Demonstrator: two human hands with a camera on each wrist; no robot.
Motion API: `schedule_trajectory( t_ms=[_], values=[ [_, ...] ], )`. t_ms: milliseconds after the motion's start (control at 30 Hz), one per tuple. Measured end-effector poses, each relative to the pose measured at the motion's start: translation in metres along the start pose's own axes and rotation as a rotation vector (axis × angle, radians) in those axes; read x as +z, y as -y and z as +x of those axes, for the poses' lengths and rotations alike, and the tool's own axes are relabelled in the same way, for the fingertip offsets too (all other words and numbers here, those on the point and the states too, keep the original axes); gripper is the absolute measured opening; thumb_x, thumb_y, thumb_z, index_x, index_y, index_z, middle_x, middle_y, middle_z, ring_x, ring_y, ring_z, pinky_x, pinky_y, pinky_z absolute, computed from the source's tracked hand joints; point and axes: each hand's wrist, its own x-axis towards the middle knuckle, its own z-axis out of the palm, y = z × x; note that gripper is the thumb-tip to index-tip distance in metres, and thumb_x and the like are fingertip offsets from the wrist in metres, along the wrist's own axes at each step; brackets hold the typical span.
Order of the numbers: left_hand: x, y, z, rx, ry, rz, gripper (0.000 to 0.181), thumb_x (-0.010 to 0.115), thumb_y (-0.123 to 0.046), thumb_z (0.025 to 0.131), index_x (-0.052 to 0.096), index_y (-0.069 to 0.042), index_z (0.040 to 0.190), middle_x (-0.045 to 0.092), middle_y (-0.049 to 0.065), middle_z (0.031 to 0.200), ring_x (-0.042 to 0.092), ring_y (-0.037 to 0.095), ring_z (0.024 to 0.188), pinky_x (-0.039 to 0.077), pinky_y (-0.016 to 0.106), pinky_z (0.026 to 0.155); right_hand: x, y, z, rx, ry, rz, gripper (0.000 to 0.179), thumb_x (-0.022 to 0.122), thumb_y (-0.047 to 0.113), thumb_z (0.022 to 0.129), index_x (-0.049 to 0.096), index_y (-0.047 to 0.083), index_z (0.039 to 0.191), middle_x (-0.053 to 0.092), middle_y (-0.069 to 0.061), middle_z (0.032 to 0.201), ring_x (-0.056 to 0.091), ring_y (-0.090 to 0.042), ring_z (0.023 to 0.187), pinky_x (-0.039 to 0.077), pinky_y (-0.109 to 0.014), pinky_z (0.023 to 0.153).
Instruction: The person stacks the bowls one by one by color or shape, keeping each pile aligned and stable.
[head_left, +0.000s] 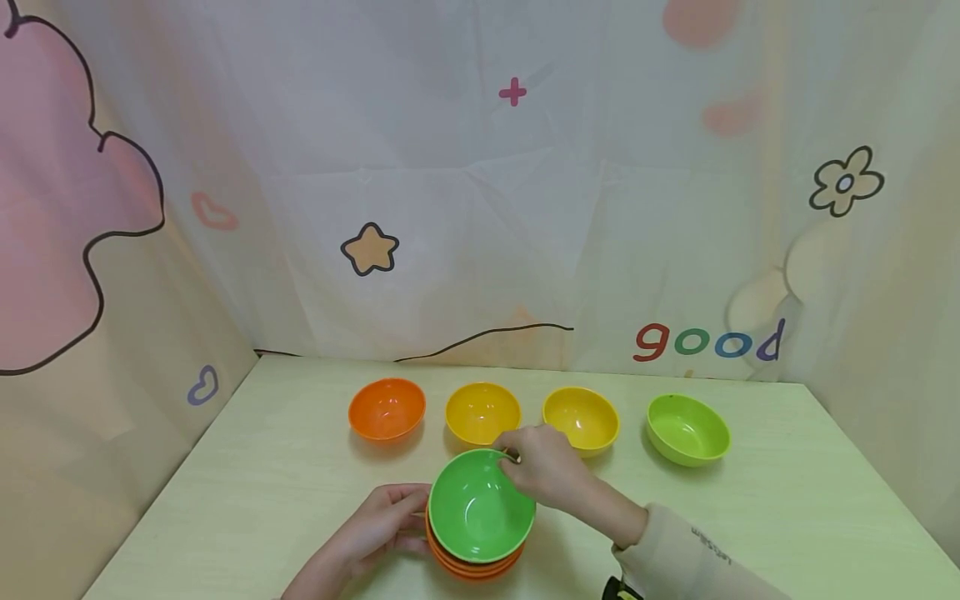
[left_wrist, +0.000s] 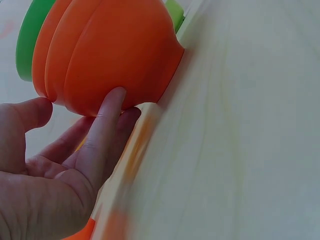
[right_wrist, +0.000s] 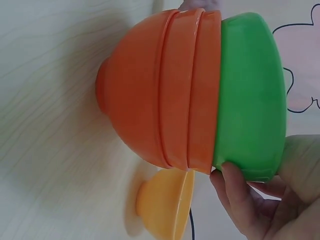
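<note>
A green bowl [head_left: 482, 506] sits in the top of a stack of three orange bowls [right_wrist: 145, 90], tilted a little in the head view. My right hand [head_left: 546, 467] pinches the green bowl's rim at its far right, thumb inside and fingers beneath. On the stack's left side rests my left hand [head_left: 384, 525]. Its fingers [left_wrist: 102, 130] lie nearly straight against the orange wall, and the thumb touches near the rims. The lowest orange bowl stands on the table.
Along the back of the table [head_left: 247, 500] stand an orange bowl [head_left: 387, 410], two yellow bowls [head_left: 482, 412] and a lime-green bowl [head_left: 687, 429] in a row. A printed cloth [head_left: 450, 183] hangs behind them.
</note>
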Motion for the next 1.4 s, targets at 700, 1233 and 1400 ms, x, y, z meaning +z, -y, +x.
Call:
schedule_trajectory(
  t_ms=[700, 1233, 1400],
  values=[
    [-0.0019, 0.0023, 0.0010, 0.017, 0.015, -0.017, 0.046, 0.051, -0.026, 0.094, 0.050, 0.008, 0.125, 0.066, 0.012, 0.105, 0.067, 0.021, 0.086, 0.056, 0.038, 0.072, 0.0047, 0.0004, 0.0023, 0.003, -0.022, -0.059, 0.011, 0.066, 0.007, 0.079, 0.073, 0.009, 0.087, 0.068, 0.000, 0.075, 0.053, -0.006, 0.060, 0.042, -0.016, 0.049],
    [-0.0005, 0.0022, -0.0010, 0.033, 0.011, -0.014, 0.044, 0.051, -0.024, 0.093, 0.052, 0.008, 0.124, 0.067, 0.013, 0.104, 0.067, 0.021, 0.084, 0.056, 0.037, 0.072, 0.0076, 0.0001, 0.0026, 0.002, -0.025, -0.063, 0.009, 0.068, 0.006, 0.077, 0.073, 0.009, 0.084, 0.063, 0.001, 0.071, 0.051, -0.007, 0.062, 0.041, -0.016, 0.050],
    [-0.0004, 0.0017, -0.0016, 0.040, 0.012, -0.010, 0.045, 0.051, -0.024, 0.093, 0.052, 0.009, 0.123, 0.066, 0.014, 0.105, 0.067, 0.021, 0.084, 0.056, 0.037, 0.071, 0.0087, -0.0011, 0.0035, 0.004, -0.017, -0.052, 0.010, 0.068, 0.006, 0.077, 0.074, 0.009, 0.084, 0.062, 0.002, 0.071, 0.050, -0.007, 0.062, 0.041, -0.016, 0.050]
  ],
)
